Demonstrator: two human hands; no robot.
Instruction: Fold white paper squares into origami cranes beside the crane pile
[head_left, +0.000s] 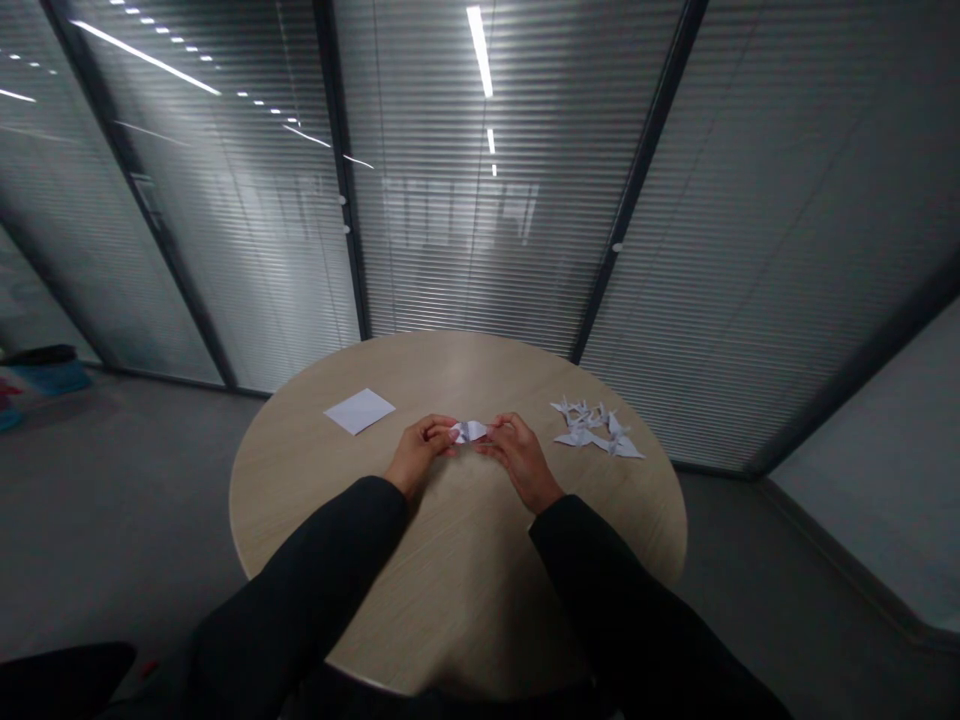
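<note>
A small folded white paper piece [470, 431] is held just above the round wooden table [450, 570], near its middle. My left hand [418, 452] pinches its left end with closed fingers. My right hand [520, 460] pinches its right end the same way. Both arms wear dark sleeves. The paper's exact shape is too small to make out.
A flat white paper sheet [359, 410] lies on the table to the left of my hands. Several folded white paper figures [595, 428] lie in a cluster to the right. Glass walls with blinds [487, 200] stand behind the table; grey floor surrounds it.
</note>
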